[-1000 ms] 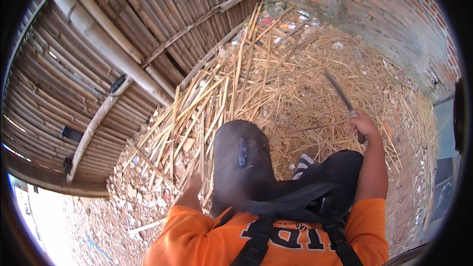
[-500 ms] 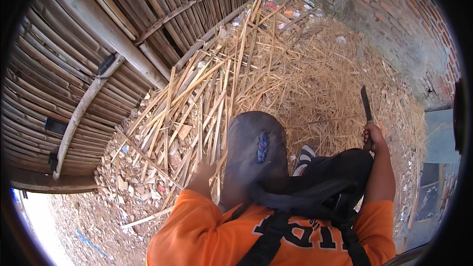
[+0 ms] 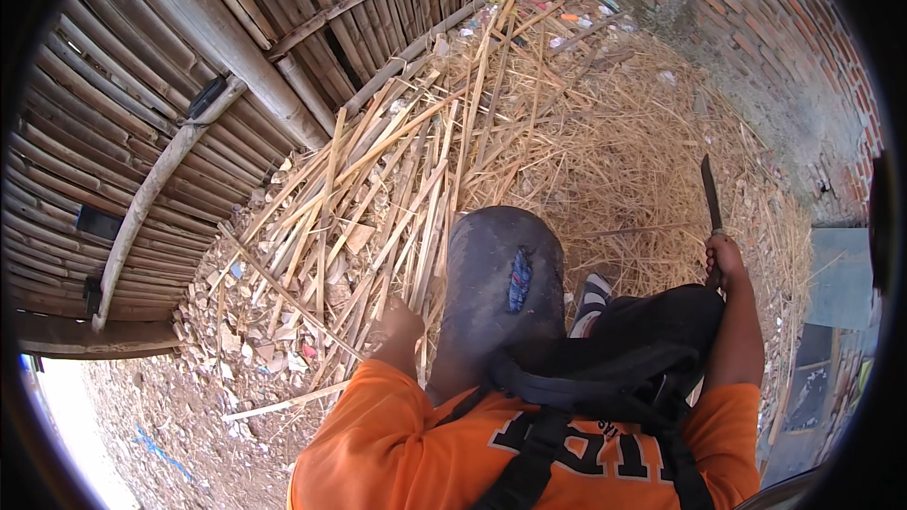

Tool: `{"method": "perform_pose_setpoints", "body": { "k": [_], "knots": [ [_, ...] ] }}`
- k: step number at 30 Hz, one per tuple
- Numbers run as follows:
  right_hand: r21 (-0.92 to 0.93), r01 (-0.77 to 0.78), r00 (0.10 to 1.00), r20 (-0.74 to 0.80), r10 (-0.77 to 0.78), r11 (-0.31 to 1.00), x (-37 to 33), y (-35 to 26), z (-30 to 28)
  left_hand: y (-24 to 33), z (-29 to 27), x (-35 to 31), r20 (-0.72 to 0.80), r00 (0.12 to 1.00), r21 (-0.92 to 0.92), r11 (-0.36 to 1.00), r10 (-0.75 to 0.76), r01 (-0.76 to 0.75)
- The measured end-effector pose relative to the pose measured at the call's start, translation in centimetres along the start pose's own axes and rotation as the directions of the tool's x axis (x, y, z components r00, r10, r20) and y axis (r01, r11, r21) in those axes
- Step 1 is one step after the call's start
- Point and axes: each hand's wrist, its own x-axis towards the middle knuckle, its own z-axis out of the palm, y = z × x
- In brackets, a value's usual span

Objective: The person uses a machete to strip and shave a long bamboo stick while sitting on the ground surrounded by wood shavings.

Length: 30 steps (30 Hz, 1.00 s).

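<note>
Upright at my right side is a machete (image 3: 710, 194) with a long dark blade, its tip pointing away from me. My right hand (image 3: 724, 260) is closed round its handle, beside my bent right knee. My left hand (image 3: 402, 320) is low over the pale split bamboo strips (image 3: 383, 217), left of my raised left knee. Its fingers are too blurred to make out, so whether it grips a strip is unclear. The dark trouser knee (image 3: 491, 255) between my hands has a tear showing blue cloth.
A bamboo slat wall (image 3: 113, 151) with a curved pole rises at the left. A brick wall (image 3: 784, 85) stands at the far right. Straw and shavings (image 3: 614, 151) cover the ground ahead, with stone rubble (image 3: 260, 349) to the left. Grey-blue panels (image 3: 841, 274) lean at the right edge.
The view has shifted slightly. My left hand remains low beside the left knee, less smeared than before. My right hand still holds the machete upright.
</note>
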Motion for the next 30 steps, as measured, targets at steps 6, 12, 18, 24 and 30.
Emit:
{"method": "perform_pose_setpoints", "body": {
  "k": [6, 12, 18, 24, 30],
  "knots": [
    [-0.137, 0.06, 0.996, 0.069, -0.051, 0.989, -0.3, -0.1, 0.5, 1.5, 1.1, -1.4, -0.107, 0.994, -0.093, 0.995, -0.03, 0.02],
    [0.159, 0.167, 0.924, 0.318, -0.211, 0.973, -3.4, -5.3, 3.9, 6.4, -7.4, -1.5, -0.588, 0.804, -0.565, 0.667, 0.089, -0.486],
    [0.346, 0.132, 0.769, 0.555, -0.316, 0.929, -10.0, -12.4, 13.2, 18.7, -24.4, -15.6, -0.781, 0.361, -0.236, 0.293, 0.51, -0.926],
    [0.601, 0.022, 0.545, 0.663, -0.513, 0.799, -14.6, -15.0, 19.2, 28.8, -21.0, -27.3, -0.598, 0.025, 0.133, 0.13, 0.801, -0.983],
    [0.527, 0.233, 0.465, 0.677, -0.57, 0.817, -15.1, -14.5, 19.4, 29.0, -19.6, -25.4, -0.508, 0.22, -0.409, -0.008, 0.833, -0.913]
  ]
}}
